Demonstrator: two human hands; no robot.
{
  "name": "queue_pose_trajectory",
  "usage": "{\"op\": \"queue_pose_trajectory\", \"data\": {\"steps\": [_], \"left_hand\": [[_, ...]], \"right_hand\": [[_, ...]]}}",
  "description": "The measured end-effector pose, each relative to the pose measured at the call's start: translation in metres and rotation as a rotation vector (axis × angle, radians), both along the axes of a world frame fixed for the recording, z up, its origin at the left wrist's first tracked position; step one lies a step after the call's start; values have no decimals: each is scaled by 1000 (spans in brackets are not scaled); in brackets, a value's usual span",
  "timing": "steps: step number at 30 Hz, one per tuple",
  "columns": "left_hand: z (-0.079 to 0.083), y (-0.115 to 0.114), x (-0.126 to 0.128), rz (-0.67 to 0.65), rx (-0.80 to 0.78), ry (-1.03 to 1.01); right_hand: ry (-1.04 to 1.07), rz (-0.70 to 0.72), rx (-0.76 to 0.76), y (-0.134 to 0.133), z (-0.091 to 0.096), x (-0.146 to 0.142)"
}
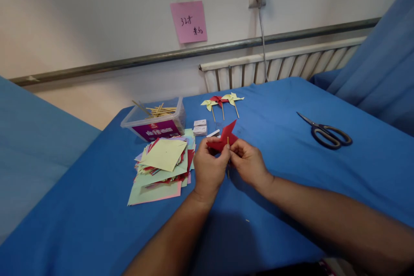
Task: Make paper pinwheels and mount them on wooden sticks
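Observation:
Both my hands meet over the blue table (291,172). My left hand (210,168) is closed on a folded red paper pinwheel (224,136). My right hand (247,161) pinches a thin wooden stick (227,141) that stands upright against the red paper. A loose pile of coloured paper squares (161,166) lies just left of my left hand. Three finished pinwheels (222,101), yellow and red, lie further back.
A clear plastic box (155,120) with several wooden sticks stands at the back left. Two small white boxes (199,127) sit beside it. Black scissors (326,133) lie at the right. A radiator and wall with a pink note (189,21) run behind.

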State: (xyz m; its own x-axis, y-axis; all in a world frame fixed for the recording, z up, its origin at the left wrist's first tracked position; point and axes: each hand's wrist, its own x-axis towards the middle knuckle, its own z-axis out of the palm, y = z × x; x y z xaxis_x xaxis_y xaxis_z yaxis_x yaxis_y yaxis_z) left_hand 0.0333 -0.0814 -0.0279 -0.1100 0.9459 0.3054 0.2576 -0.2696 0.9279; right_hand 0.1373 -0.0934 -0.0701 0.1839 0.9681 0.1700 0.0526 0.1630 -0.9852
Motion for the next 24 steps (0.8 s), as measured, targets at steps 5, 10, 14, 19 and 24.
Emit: {"op": "queue_pose_trajectory", "data": {"steps": [5,10,14,19,24], "left_hand": [[-1,2,0,-11,-10,-27],[-2,3,-2,-34,-36,-49],[-2,2,-3,-77,-41,-82],[-3,4,-3,-90,-53,-155],[-2,7,-4,-47,-105,-193]], "right_hand": [[12,12,-3,0,-1,0],[33,30,-16,1,-1,0],[31,38,-31,0,1,1],[15,42,-54,0,4,2],[-28,52,-32,1,2,2]]}}
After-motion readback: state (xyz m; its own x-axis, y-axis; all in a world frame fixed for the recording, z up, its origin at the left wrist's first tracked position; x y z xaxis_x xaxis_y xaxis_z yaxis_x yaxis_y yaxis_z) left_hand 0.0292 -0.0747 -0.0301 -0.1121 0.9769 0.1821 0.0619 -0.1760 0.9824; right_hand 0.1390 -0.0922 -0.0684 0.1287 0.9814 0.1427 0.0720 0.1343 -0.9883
